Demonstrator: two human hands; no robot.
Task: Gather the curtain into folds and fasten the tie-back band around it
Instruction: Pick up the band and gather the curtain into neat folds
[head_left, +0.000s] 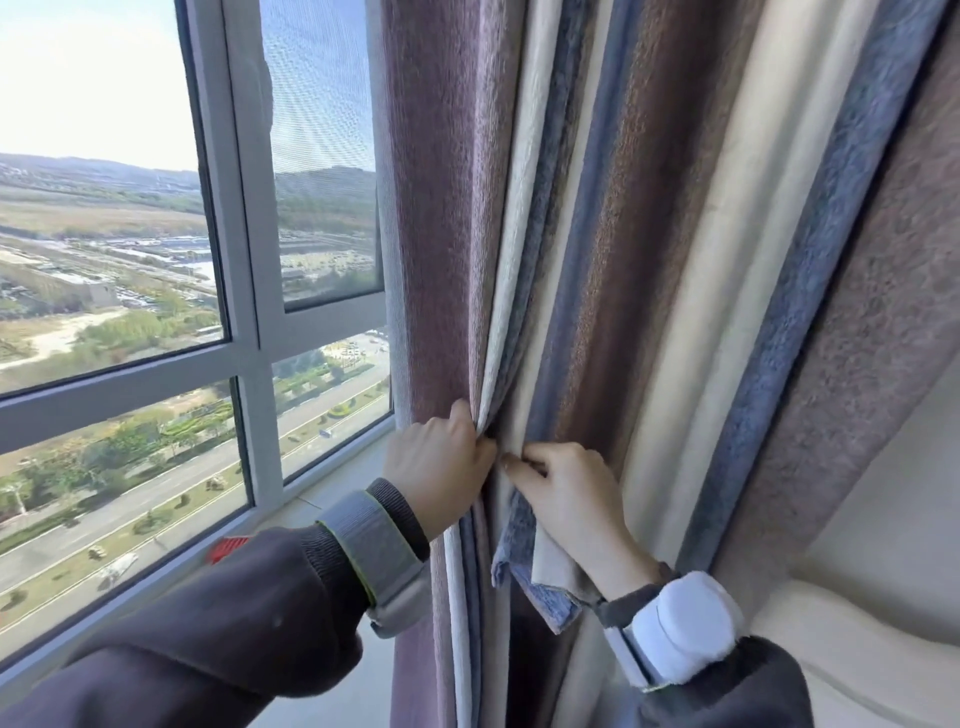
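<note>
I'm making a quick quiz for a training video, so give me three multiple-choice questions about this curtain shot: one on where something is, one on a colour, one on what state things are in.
1. Where is the window relative to the curtain?
A. To its left
B. To its right
C. Behind the camera

2. What colour is the small object on the window sill by the left sleeve?
A. Green
B. Red
C. Yellow

3. What are the two hands doing?
A. Both hang free of the cloth
B. Only one touches the cloth
C. Both pinch the cloth close together

Answers:
1. A, the glass and frame fill the left side and the curtain hangs on the right.
2. B, a red object shows just above the sleeve.
3. C, the left hand and right hand grip folds of the striped cloth almost fingertip to fingertip.
</note>
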